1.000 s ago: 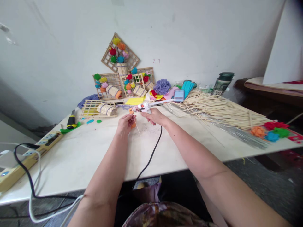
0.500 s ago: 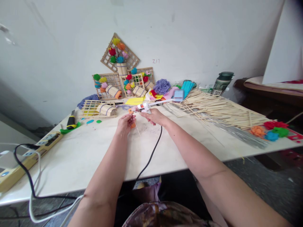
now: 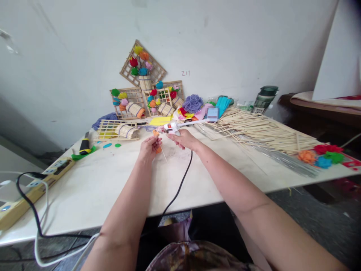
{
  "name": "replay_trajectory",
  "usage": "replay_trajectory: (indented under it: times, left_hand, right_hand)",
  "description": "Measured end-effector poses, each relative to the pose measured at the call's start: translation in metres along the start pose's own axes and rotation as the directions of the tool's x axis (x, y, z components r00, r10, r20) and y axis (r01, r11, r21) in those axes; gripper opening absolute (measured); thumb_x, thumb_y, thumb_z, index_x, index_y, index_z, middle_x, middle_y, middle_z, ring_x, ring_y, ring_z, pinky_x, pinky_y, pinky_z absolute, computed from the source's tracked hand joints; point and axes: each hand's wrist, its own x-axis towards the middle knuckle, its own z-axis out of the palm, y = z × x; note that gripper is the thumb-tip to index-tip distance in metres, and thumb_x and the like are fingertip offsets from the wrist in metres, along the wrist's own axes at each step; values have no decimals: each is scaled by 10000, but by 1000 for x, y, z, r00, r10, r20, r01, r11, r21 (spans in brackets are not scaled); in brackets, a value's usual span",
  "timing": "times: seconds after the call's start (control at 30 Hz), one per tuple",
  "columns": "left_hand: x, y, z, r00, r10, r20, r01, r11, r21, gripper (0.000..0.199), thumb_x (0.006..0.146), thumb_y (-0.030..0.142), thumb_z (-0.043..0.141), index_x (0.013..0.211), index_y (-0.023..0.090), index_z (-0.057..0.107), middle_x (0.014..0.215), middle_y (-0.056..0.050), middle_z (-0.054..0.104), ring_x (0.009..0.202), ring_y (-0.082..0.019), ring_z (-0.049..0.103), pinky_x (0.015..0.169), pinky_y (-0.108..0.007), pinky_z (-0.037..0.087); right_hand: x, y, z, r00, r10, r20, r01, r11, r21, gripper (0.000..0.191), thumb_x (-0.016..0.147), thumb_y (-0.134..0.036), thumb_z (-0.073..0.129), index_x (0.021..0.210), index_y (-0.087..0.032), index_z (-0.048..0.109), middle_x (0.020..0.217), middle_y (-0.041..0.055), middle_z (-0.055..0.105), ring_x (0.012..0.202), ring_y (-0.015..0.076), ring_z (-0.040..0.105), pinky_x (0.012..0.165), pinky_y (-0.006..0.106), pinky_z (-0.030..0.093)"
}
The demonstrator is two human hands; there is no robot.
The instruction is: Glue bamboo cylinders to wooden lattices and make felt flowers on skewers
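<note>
White tubular glue gun (image 3: 174, 128), red-speckled, fills the right hand (image 3: 182, 139).

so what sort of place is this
Probably a small craft workspace: the right hand holds a glue gun, thin wooden sticks lie heaped on the table, and lattice panels with bright flowers stand by the wall.
</note>
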Motion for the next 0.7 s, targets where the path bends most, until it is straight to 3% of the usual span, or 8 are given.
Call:
replay_trajectory:
  times: [0.7]
  left_hand:
    - [0,3,0,1000,8,-25,-8,1000,1,75,691,137,661,753,104,634,605,-26,639,486,-71,573,495,-160,460]
  right_hand:
    - [1,2,-1,999,20,37,-19,1000,-21,374,757,-536,587,744,-168,521,515,-51,481,331,46,406,280,159,318]
